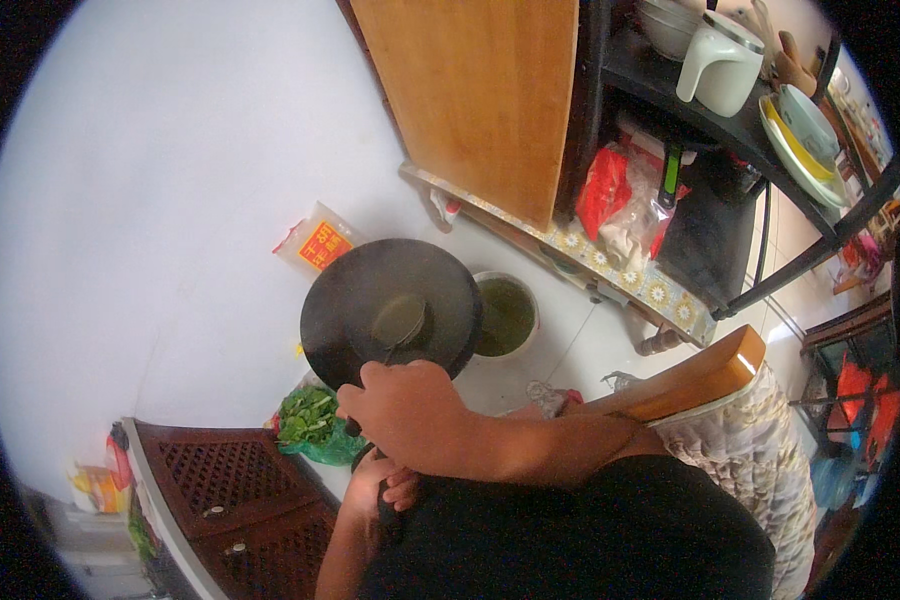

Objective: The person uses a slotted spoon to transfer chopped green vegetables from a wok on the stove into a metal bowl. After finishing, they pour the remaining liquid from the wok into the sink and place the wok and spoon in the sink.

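Note:
A dark wok (330, 300) is held in front of me, above the floor. My left hand (379, 484) is closed around its black handle, close to my body. Over the wok's near rim is my right hand (412, 412), with the fingers curled around a thin-handled utensil. The utensil's round end (399, 319) lies in the wok's middle; whether it is a ladle or a spatula I cannot tell. Just right of the wok, and partly covered by it, stands a white bucket (534, 330) of murky greenish water. My right hand hides part of the wok's near side.
A printed plastic packet (319, 240) lies beyond the wok. Leafy greens (307, 416) in a green bag sit beside a brown lattice-door cabinet (217, 472). To the right are a wooden chair (690, 375) and a black rack (667, 82) with a white mug (720, 64).

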The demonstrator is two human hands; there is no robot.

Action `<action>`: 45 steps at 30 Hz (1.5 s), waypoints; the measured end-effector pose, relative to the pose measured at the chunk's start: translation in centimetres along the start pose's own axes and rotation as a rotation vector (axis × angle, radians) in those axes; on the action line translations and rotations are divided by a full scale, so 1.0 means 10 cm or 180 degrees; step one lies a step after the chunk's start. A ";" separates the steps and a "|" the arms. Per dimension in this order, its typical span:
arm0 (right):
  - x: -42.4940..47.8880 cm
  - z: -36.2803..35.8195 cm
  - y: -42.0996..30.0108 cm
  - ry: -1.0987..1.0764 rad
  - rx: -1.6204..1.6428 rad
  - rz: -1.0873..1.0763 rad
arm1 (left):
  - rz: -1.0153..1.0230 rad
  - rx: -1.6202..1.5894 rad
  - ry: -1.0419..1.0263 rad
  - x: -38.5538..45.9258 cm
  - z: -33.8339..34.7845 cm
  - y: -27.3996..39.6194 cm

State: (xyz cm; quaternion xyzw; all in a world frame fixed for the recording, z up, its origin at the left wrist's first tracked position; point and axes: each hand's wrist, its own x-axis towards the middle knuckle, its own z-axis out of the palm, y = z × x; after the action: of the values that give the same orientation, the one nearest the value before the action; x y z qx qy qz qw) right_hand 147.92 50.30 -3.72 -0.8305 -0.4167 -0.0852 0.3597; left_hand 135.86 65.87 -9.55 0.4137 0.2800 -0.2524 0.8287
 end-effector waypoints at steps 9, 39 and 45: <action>0.00 -0.05 0.03 0.0175 0.0041 0.0033 | -0.0124 0.0180 -0.0104 0.08 -0.12 -0.06; 0.03 0.01 0.09 -0.0117 -0.0043 0.0346 | -0.0171 0.0131 0.0312 0.08 0.07 0.00; 0.04 0.04 0.10 -0.0157 -0.0113 0.0392 | -0.0217 0.0218 0.0262 0.14 -0.03 -0.02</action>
State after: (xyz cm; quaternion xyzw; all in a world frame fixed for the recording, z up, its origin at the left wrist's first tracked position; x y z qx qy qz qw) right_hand 148.84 50.38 -4.35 -0.8627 -0.3720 -0.0497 0.3391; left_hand 136.62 65.75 -10.75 0.4421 0.3190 -0.2726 0.7928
